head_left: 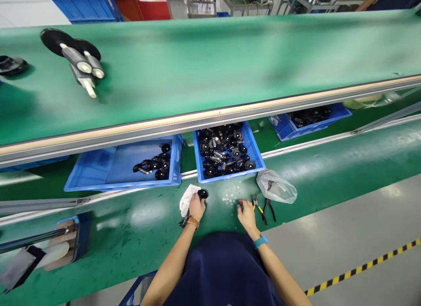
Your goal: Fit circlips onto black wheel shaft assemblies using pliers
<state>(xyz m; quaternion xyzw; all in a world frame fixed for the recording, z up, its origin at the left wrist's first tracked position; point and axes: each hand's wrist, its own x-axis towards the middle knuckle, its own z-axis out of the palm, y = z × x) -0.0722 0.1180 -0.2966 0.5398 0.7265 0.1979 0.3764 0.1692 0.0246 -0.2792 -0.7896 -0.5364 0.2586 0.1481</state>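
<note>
Grey floor [329, 236], striped tape [363, 265], seemingly a metal rack [201, 4] behind.

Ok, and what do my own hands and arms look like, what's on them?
Your left hand and right hand are gloveless. A tan-brown band circles the left wrist, a teal-blue band the right. No sleeves cover either forearm; a dark navy garment covers your torso.

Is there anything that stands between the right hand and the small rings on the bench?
Nothing visible stands in the way: only bare bench separates the right hand from the rings. The yellow-handled pliers and the bag lie on the hand's other side.
</note>
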